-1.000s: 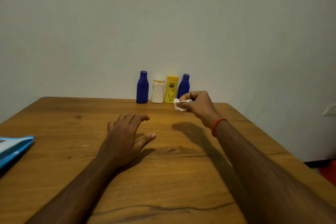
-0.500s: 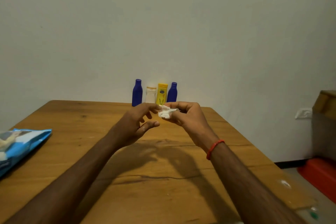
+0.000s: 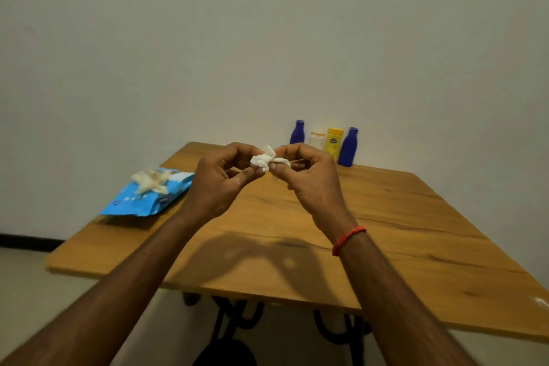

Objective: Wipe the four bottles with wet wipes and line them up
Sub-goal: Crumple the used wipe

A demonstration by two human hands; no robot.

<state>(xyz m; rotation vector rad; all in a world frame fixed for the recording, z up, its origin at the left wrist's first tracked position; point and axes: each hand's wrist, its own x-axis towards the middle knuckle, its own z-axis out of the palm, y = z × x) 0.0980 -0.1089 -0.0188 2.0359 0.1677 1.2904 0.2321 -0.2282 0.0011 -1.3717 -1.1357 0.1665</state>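
L hand (image 3: 218, 184) & R hand (image 3: 309, 180) both pinch crumpled wipe (image 3: 267, 159) above surface (image 3: 386, 232), each grip curled tight on it; bottles (image 3: 334, 141) upright in row by wall (image 3: 267, 38).

The right hand (image 3: 312, 181) covers the lower part of the left blue bottle (image 3: 297, 132) and of the white bottle (image 3: 317, 140), and also a bottom corner of the yellow bottle (image 3: 334, 140). The print on the yellow label is too small to read, and so is the print on the wipes pack (image 3: 148, 196). A part of the wet wipe (image 3: 267, 159) is hidden inside the fingers of the left hand (image 3: 219, 184) and the right hand. Both forearms are cut off by the bottom edge. The near right corner of the table (image 3: 416, 232) is cut off by the right edge.
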